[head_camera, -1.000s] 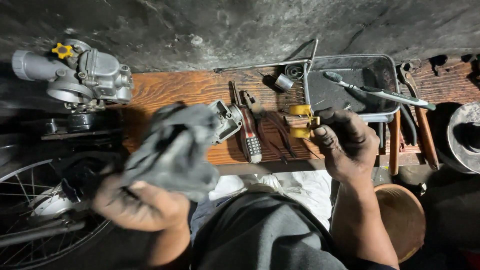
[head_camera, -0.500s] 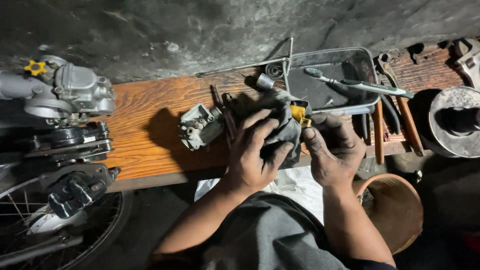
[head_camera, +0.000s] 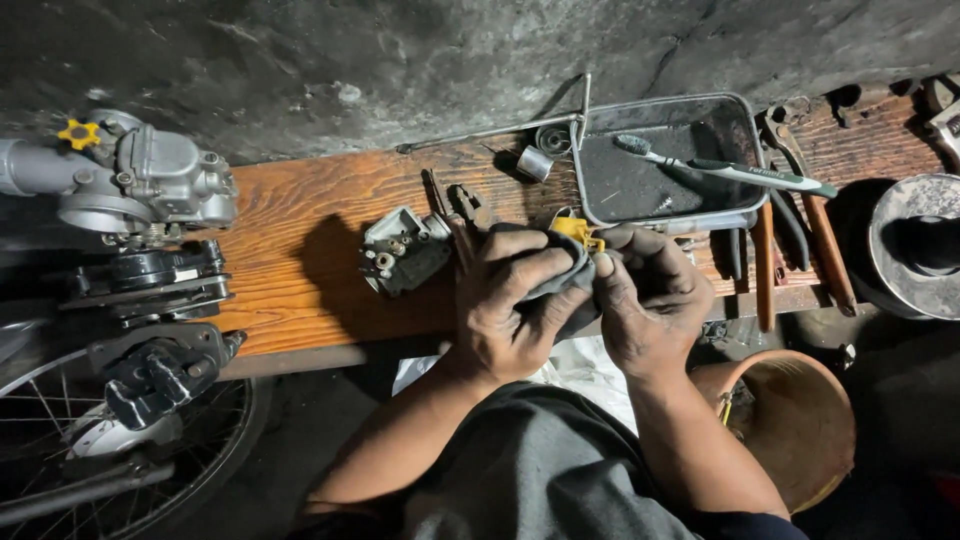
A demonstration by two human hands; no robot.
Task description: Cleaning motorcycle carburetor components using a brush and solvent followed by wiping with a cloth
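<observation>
L hand (head_camera: 515, 305) + R hand (head_camera: 648, 300) curled round grey rag (head_camera: 562, 283), prob. yellow part (head_camera: 578, 231).

Wooden plank (head_camera: 300, 240), rough concrete floor (head_camera: 330, 60)

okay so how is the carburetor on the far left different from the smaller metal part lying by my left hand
The carburetor is bigger and whole, with a yellow knob on top; the smaller metal part is a low, open piece showing small fittings inside. The carburetor sits at the plank's far left end, away from both hands; the smaller part lies mid-plank, just beside the left hand. The carburetor looks pale silver, the smaller part darker and grimier. Both are grey metal and rest untouched.
</observation>
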